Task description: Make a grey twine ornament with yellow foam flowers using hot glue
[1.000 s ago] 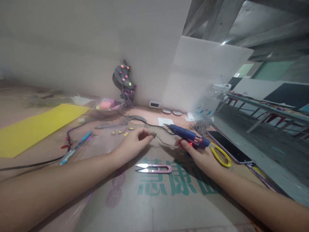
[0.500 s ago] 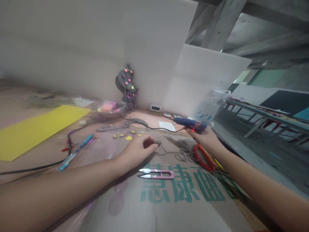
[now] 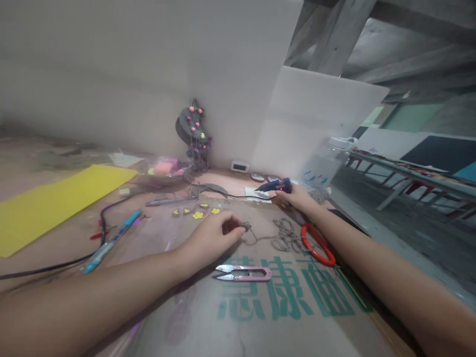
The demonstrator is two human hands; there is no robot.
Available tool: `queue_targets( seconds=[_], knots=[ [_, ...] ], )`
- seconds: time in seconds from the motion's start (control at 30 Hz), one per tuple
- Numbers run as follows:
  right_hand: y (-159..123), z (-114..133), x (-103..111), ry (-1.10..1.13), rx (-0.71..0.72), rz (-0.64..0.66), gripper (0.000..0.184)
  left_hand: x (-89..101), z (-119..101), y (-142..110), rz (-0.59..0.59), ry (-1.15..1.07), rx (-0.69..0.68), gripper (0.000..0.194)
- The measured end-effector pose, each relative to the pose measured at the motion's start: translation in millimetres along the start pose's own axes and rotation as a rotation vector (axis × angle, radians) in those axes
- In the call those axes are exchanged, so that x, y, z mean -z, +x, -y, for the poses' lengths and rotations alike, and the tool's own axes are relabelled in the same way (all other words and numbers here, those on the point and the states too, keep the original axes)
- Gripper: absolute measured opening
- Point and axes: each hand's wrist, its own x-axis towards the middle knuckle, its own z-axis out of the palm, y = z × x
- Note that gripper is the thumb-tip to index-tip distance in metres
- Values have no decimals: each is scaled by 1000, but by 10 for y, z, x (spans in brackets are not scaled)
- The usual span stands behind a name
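My left hand (image 3: pixel 223 229) is closed in a pinch just above the board. Between thumb and forefinger is the end of a thin grey cord (image 3: pixel 256 240), with a small yellowish-grey piece whose kind I cannot make out. The cord's loose coils (image 3: pixel 285 235) lie to the right. My right hand (image 3: pixel 297 197) is wrapped round a blue hot glue gun (image 3: pixel 274 185) with a small red light. Its nozzle points left, over a white paper square (image 3: pixel 250 192). Pink-handled thread snips (image 3: pixel 245 273) lie nearest me, blades to the left. Small yellow flower pieces (image 3: pixel 198 215) lie beyond my left hand.
Red-handled scissors (image 3: pixel 319 247) lie below my right forearm. To the left are a blue pen (image 3: pixel 113 241), a black cable (image 3: pixel 48 270) and a yellow sheet (image 3: pixel 63 203). A grey crescent ornament with coloured beads (image 3: pixel 189 126) stands against the white partition (image 3: pixel 230 69).
My right hand has moved left with the glue gun, and the nozzle is now over the white paper. My left hand keeps its pinch in nearly the same place.
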Motion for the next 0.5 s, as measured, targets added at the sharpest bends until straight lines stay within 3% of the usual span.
queue_targets(
  seconds=[0.17,0.33,0.4,0.5],
  knots=[
    [-141,46,180,-124,57,46,46,5,-22,0,7,13,3,14],
    [-467,311,446,-574,164,16,40,5,2,3,-5,32,-6,16],
    [-643,514,490,-520,252,19,35,2,18,4,-15,32,-10,15],
    [-929,824,392,-66,340,18,32,-1,39,6,-27,33,-36,16]
  ],
)
